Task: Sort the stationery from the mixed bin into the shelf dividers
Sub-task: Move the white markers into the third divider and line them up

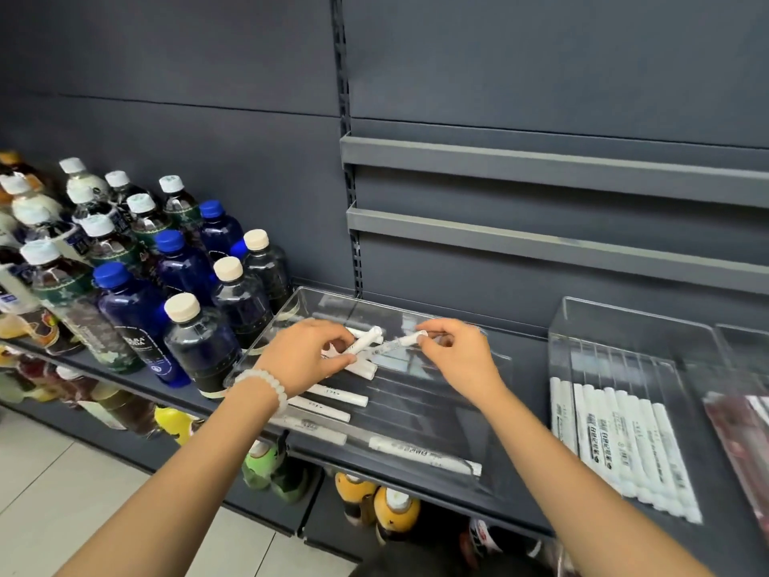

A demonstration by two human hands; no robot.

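A clear plastic bin sits on the dark shelf, with several white markers loose inside it. My left hand is inside the bin and grips a small bunch of white markers. My right hand pinches the far end of one thin white pen that lies across that bunch. To the right, a second clear divider tray holds a neat row of several white markers.
Dark and blue drink bottles crowd the shelf right against the bin's left wall. A third tray with reddish packets is at the far right. Two grey rails run along the back panel above. More bottles stand on the shelf below.
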